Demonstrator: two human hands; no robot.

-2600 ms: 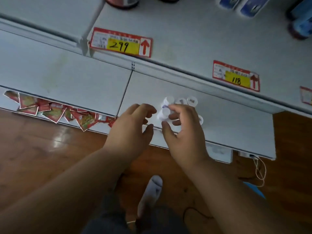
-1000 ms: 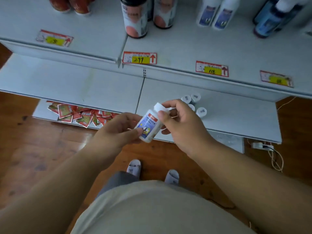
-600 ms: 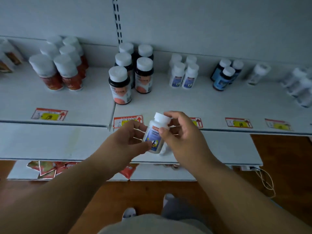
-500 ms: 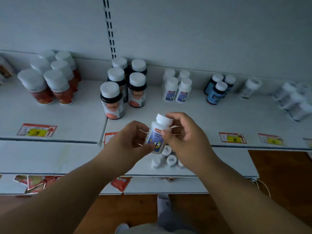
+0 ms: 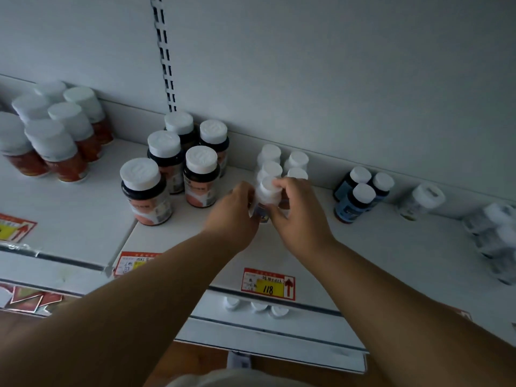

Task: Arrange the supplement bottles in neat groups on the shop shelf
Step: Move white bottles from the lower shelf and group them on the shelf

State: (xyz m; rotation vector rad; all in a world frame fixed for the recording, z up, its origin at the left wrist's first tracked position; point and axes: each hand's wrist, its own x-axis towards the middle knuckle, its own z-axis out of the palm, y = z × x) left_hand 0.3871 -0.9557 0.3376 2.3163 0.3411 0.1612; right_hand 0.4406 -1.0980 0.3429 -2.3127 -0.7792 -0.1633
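A small white supplement bottle [image 5: 267, 194] with a white cap stands on the upper shelf [image 5: 377, 247], just in front of a group of like white bottles [image 5: 282, 163]. My left hand [image 5: 236, 216] holds its left side and my right hand [image 5: 297, 210] grips its right side and cap. The label and base are mostly hidden by my fingers.
Dark bottles with white caps [image 5: 178, 169] stand left of the white group, red-labelled ones [image 5: 53, 132] farther left, blue ones [image 5: 360, 194] to the right. A white bottle [image 5: 421, 201] lies tipped beyond them. Three white caps [image 5: 258, 305] show on the lower shelf. Price tag 118 [image 5: 268, 283] marks the shelf edge.
Both hands carried the white bottle up from the lower shelf and forward onto the upper shelf, in front of the matching white bottles. The view rose with them.
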